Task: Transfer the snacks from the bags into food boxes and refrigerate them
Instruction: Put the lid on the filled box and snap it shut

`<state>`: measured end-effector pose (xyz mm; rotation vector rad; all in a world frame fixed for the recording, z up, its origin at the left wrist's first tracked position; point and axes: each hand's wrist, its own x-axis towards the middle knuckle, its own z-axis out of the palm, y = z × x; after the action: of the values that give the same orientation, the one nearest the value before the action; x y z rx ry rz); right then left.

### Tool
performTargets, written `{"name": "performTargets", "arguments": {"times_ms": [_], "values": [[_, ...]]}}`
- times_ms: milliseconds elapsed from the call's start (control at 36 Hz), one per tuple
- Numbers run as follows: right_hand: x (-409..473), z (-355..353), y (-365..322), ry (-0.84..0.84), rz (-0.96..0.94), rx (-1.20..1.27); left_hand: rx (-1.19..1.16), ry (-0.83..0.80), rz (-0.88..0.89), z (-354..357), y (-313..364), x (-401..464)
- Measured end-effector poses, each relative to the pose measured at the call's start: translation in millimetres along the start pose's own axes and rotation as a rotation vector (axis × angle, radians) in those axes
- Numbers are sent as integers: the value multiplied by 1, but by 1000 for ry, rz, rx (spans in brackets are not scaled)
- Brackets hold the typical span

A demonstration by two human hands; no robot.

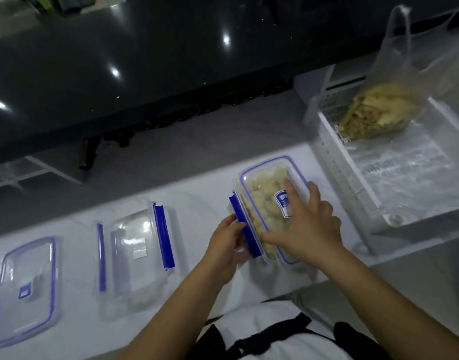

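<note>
Surface point(202, 203): white, long, carries all the boxes; we read it as smooth, so a pushed box may slide on it
Drawer point(335, 178): white perforated bin at the far right, just beside the filled box; clear film lies in its bottom
Snack bag point(395, 81): thin translucent carrier bag standing in the drawer's far corner, a heap of pale yellow strips in its base; we judge it limp and light, contents brittle; best taken by the handles or cradled from below, never squeezed
Filled food box point(264, 203): clear rigid plastic, blue-sealed lid on top, pale chunky snack visible through it; we judge it stiff, moderately light, walls slick; take it by both long sides, or press the lid flat while clipping
Empty food box point(134, 255): left of centre, two blue clips flipped out, open and unfilled
Spare lid point(25, 287): far left, flat on the surface, blue label up
Right hand point(309, 229): fingers spread flat on the lid of the filled box, pressing down, gripping nothing
Left hand point(228, 242): fingers curled at the blue side clip point(245, 227), seemingly pushing it shut; the clip looks not yet latched
Risk: we expect the lid to lift at the far side if the press slackens
</note>
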<state>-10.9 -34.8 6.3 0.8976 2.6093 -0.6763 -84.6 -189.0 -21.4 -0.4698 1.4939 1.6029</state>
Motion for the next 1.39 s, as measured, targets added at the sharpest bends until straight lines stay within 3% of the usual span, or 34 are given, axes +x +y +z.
{"name": "performTargets", "arguments": {"times_ms": [167, 389, 667, 750, 889, 1139, 1278, 1389], "values": [[6, 13, -27, 24, 79, -169, -10, -53, 90, -13, 0, 7], [-2, 15, -34, 15, 117, -158, -7, -159, 136, -30, 2, 9], [-1, -4, -40, -99, 64, -113, -78, -22, 245, -41, 16, 17], [-9, 2, -38, -132, 26, -130, 28, -55, 321, -48, 21, 21], [-10, 2, -41, -137, 37, -113, 422, -48, 451, -50, 15, 23], [-9, 4, -36, -150, -10, -157, 522, -30, 468, -47, 19, 20], [-10, -1, -20, -24, -42, -35, 471, -24, 428, -48, 20, 16], [-3, -17, 8, 142, 48, 407, 474, -14, 409, -47, 20, 16]]}}
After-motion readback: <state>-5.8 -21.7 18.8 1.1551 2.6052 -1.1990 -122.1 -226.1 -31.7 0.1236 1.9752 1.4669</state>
